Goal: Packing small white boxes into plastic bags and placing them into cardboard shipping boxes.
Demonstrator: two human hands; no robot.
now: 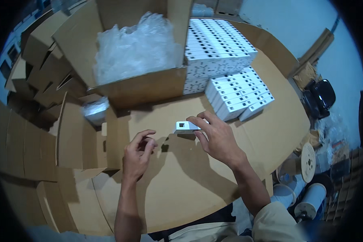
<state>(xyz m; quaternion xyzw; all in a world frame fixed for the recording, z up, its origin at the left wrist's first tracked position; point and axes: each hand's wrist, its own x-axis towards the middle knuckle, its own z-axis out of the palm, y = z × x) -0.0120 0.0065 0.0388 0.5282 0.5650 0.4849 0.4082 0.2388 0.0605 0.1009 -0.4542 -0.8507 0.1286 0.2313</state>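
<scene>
One small white box (pixel 189 126), well in from the near edge of the surface (pixel 169 203): I have the right hand (pixel 220 139) clamped on its right end, presumably leaving its marked face uncovered, the left hand (pixel 137 156), fingers apart, appearing empty.

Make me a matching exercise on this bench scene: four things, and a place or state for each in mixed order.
Column one
1. Small white rectangular box
2. Heap of crumpled clear plastic
3. Tall block of stacked white boxes
4. Bare left hand

Column two
A. Directly right of the large open brown cardboard carton
B. Fingers bent, nothing visible in its grasp
C. Between the thumb and fingers of the right hand
D. Inside the large carton

Right pairs: 1-C, 2-D, 3-A, 4-B
</scene>
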